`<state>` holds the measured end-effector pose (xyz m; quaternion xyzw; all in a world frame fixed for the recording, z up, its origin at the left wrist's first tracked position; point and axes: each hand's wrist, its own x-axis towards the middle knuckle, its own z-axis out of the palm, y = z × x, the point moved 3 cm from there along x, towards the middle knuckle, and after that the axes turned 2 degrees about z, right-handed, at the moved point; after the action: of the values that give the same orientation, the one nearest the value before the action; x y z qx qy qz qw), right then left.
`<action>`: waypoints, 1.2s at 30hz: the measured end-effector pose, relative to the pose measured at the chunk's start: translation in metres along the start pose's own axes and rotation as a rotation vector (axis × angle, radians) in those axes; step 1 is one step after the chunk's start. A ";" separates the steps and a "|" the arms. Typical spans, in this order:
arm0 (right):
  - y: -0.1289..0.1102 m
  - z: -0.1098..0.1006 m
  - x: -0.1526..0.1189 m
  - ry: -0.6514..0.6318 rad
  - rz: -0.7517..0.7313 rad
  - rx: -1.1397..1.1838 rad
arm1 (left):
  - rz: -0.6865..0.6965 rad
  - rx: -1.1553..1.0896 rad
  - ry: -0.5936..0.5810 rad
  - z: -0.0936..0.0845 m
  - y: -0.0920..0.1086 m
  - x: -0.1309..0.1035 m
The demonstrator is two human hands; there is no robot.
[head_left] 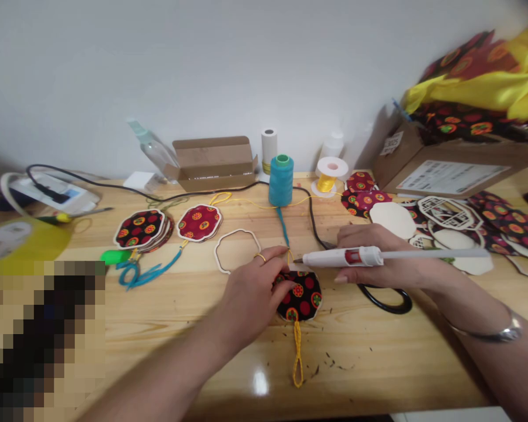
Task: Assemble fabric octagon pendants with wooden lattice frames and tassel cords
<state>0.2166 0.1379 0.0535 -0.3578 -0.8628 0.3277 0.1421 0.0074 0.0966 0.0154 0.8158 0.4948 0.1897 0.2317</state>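
My right hand is wrapped around a white hot glue gun, with a pale glue stick projecting from its back. Its nozzle points left, close to a yellow cord at the top edge of a black floral fabric-covered plaque. My left hand pinches that plaque from the left, hiding part of it. A braided yellow loop hangs from the plaque's near edge. Teal thread runs from a cone spool toward my left fingertips. Beside that hand lies a bare scalloped frame.
Black-handled scissors lie partly under my right hand. Finished plaques are stacked at left, near a red one. A black cable crosses the back. A cardboard box of fabric stands right, above loose wooden shapes.
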 end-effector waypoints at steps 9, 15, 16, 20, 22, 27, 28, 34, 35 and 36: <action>-0.004 0.000 0.001 -0.035 -0.040 -0.011 | -0.012 -0.001 0.021 0.000 0.000 0.000; -0.002 0.002 0.000 -0.053 -0.035 -0.011 | -0.006 -0.007 0.021 0.000 0.000 0.000; -0.002 0.002 0.000 -0.058 -0.032 -0.011 | -0.007 -0.007 0.016 0.000 0.000 0.000; -0.001 0.003 -0.001 -0.071 -0.041 -0.012 | -0.016 -0.009 0.007 0.000 0.000 0.001; -0.001 0.003 -0.001 -0.068 -0.043 -0.011 | -0.020 -0.015 0.010 0.000 0.000 0.001; -0.002 0.003 -0.001 -0.060 -0.041 0.003 | -0.025 -0.045 -0.001 -0.002 0.001 0.002; -0.002 0.003 -0.001 -0.057 -0.034 0.003 | -0.027 -0.048 -0.001 -0.002 0.001 0.002; -0.002 0.002 -0.001 -0.042 0.047 0.014 | -0.048 -0.039 0.003 -0.001 0.000 0.003; -0.002 0.003 -0.001 -0.043 0.047 0.019 | -0.048 -0.037 0.004 -0.001 0.000 0.002; -0.002 0.004 -0.001 -0.042 0.046 0.019 | -0.045 -0.035 0.007 -0.001 0.000 0.002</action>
<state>0.2144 0.1345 0.0515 -0.3693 -0.8539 0.3467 0.1199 0.0080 0.0987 0.0164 0.7996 0.5104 0.1958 0.2485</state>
